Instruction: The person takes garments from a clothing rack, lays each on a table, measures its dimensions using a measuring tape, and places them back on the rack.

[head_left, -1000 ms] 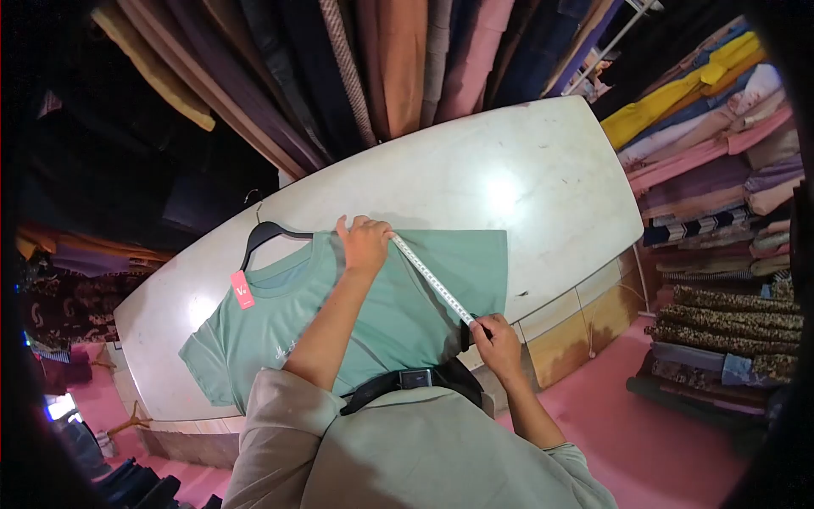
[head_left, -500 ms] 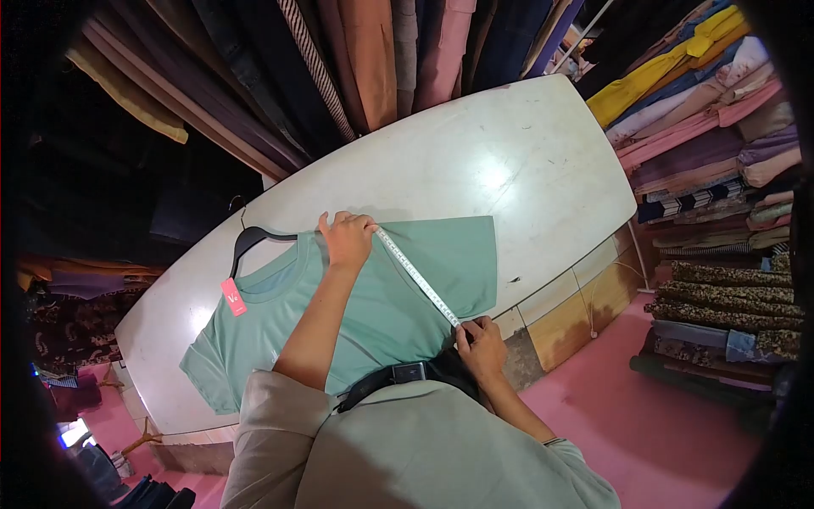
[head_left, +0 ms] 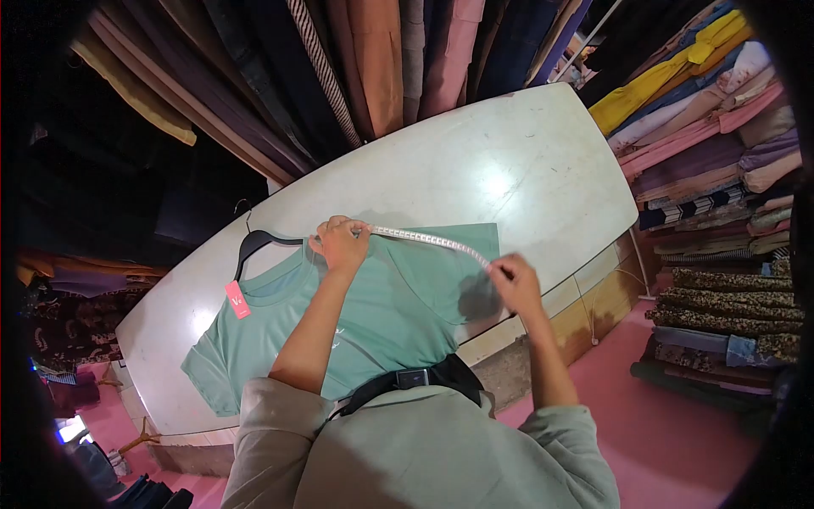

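Observation:
A green T-shirt lies spread on the white table, its collar turned to the left. Inside the neck sits a black hanger, and a pink tag hangs by the collar. My left hand pinches one end of a white measuring tape near the shirt's far shoulder. From there the tape bows over the sleeve to my right hand, whose fingers are closed on it, raised above the sleeve's outer end. The right hand is slightly blurred.
The white table has its near edge against my waist. Trousers hang along its far side. Folded clothes are stacked on the right, beyond the pink floor.
My right hand has lifted from near the shirt's underarm and moved up and right, swinging the tape from a diagonal across the shirt to along the sleeve. My left hand stays nearly in place.

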The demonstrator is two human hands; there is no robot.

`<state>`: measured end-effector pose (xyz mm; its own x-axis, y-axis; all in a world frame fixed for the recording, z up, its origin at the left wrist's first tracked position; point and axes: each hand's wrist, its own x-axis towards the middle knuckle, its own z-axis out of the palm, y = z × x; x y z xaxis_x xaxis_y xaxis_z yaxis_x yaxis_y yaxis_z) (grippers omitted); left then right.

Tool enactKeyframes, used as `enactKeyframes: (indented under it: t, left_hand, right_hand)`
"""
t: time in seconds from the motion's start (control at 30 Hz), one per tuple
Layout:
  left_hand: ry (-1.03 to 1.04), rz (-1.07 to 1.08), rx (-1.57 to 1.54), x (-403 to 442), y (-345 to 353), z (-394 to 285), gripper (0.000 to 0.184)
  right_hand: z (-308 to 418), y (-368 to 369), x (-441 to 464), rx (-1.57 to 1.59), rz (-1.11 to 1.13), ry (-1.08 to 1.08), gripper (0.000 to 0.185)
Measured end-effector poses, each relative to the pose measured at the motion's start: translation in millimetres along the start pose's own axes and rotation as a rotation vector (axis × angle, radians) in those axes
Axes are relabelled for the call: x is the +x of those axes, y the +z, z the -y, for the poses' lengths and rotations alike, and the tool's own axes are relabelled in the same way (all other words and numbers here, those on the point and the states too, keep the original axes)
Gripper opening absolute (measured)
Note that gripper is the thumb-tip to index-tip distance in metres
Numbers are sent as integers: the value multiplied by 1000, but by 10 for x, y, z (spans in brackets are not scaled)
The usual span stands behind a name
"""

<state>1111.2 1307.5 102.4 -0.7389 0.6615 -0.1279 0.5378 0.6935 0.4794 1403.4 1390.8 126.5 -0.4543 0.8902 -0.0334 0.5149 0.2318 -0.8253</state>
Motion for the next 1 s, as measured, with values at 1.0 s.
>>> enactKeyframes:
  t: [1.0]
  left_hand:
    - [9, -16, 106, -30, 200, -139, 10]
  right_hand:
    - [-88, -429, 1060, -323, 374, -258, 27]
